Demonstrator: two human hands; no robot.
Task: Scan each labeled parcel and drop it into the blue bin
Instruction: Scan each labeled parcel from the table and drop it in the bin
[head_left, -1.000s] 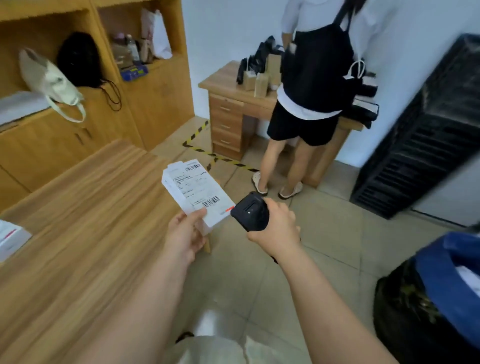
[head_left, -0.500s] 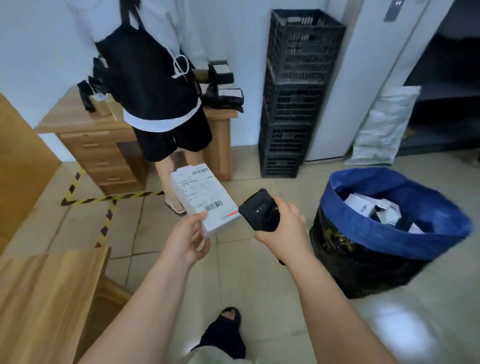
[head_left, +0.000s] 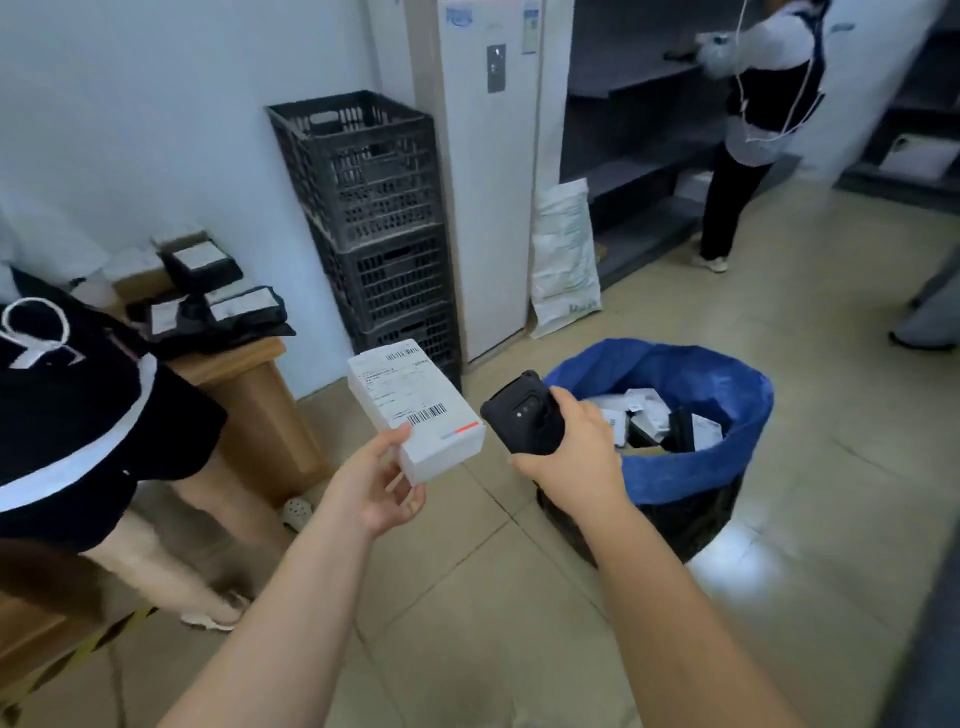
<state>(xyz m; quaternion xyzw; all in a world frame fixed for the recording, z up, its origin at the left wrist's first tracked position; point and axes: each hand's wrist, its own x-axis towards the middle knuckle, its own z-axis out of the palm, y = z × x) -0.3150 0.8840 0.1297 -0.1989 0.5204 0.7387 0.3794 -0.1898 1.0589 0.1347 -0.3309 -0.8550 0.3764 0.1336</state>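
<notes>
Parcels (head_left: 644, 410) already lie in the blue bin (head_left: 727, 467) at two o'clock. Your left hand (head_left: 382, 483) pinches a labeled box (head_left: 415, 410), right hand (head_left: 576, 457) grips the scanner (head_left: 524, 415) beside it (scan unconfirmed); drop pending.

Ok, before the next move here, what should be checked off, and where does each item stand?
1. Left hand grips the white labeled parcel by its near end: ok.
2. Barcode faces up, clear of the thumb: ok.
3. Right hand holds the black handheld scanner beside the parcel: ok.
4. Scan registered: cannot tell, the screen faces away.
5. Blue bin open, with room above the parcels inside: ok.
6. Parcel above the bin: not ok, it sits left of the rim.
</notes>
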